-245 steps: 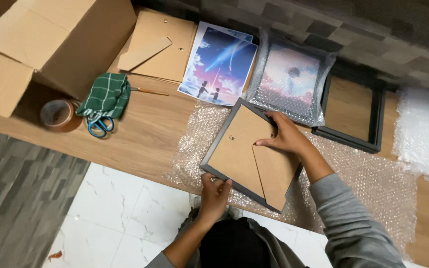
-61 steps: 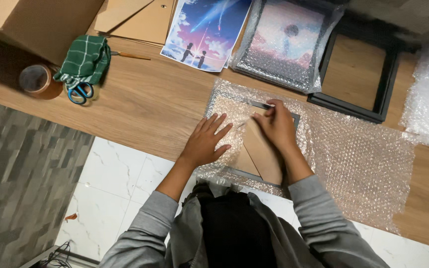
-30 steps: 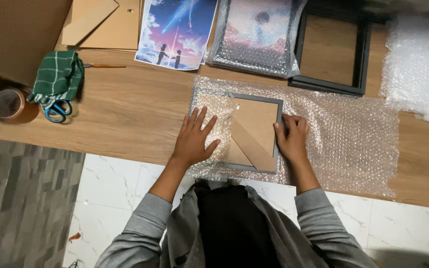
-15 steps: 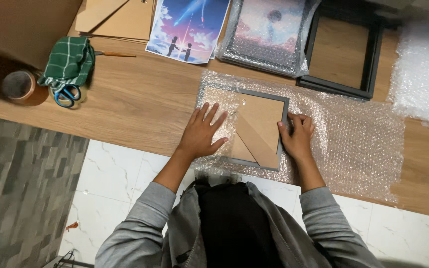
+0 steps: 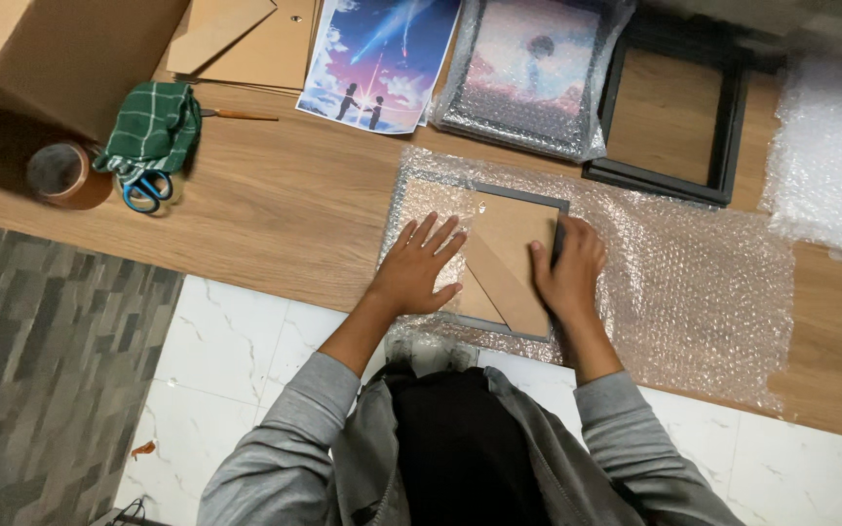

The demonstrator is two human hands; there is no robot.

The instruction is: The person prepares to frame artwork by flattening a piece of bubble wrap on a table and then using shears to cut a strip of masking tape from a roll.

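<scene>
Here both hands (image 5: 421, 268) press flat on the frame (image 5: 514, 234), bubble wrap (image 5: 694, 282) beneath, scissors (image 5: 148, 190) well apart.

The person wears a grey long-sleeved jacket, its soft fabric creased along both arms and its cuffs ending at the wrists. The jacket hangs open at the front over a black garment. Both the left hand (image 5: 419, 271) and right hand (image 5: 569, 273) are bare.
</scene>
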